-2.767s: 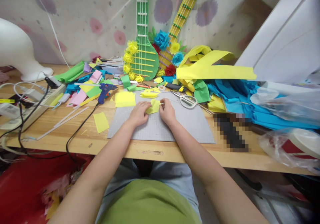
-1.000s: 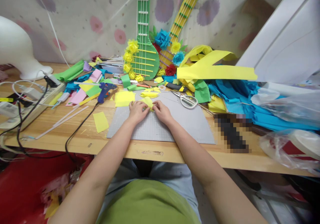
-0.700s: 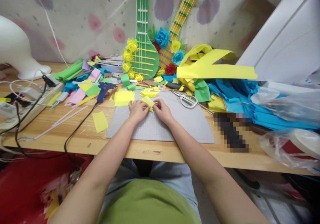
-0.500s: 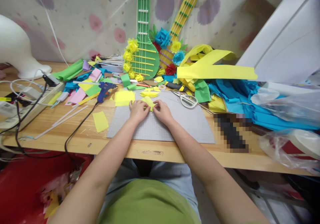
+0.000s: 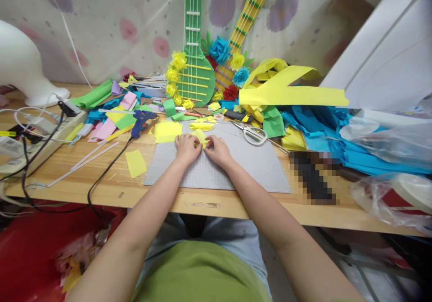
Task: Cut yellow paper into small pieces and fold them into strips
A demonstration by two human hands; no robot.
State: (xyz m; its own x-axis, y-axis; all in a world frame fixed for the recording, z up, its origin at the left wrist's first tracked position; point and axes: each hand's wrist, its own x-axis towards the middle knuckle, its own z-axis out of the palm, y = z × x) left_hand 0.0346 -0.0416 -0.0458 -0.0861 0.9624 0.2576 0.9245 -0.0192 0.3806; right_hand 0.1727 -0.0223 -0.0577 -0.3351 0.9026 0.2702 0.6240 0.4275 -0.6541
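Observation:
Between my two hands is a small piece of yellow crepe paper [image 5: 200, 135], held just above the grey cutting mat [image 5: 216, 171]. My left hand [image 5: 188, 149] pinches its left side with thumb and fingers. On the other side, my right hand [image 5: 218, 150] is closed on the lower right edge. The fingertips nearly meet and hide the paper's lower part. A stack of yellow paper pieces [image 5: 168, 132] lies just beyond my left hand, and folded yellow strips [image 5: 201, 124] lie behind the held piece. White-handled scissors [image 5: 254, 136] rest on the mat to the right.
A blue glue gun [image 5: 141, 123] with a black cord lies left of the mat, near a single yellow sheet [image 5: 136, 164]. Green [image 5: 195, 79] and yellow [image 5: 249, 16] paper guitars lean at the back. Blue crepe paper [image 5: 324, 135] is heaped on the right; a power strip [image 5: 43, 140] is far left.
Both hands stay in nearly the same place. The right fingers have shifted slightly left, and the yellow paper is tilted a little differently between the fingertips.

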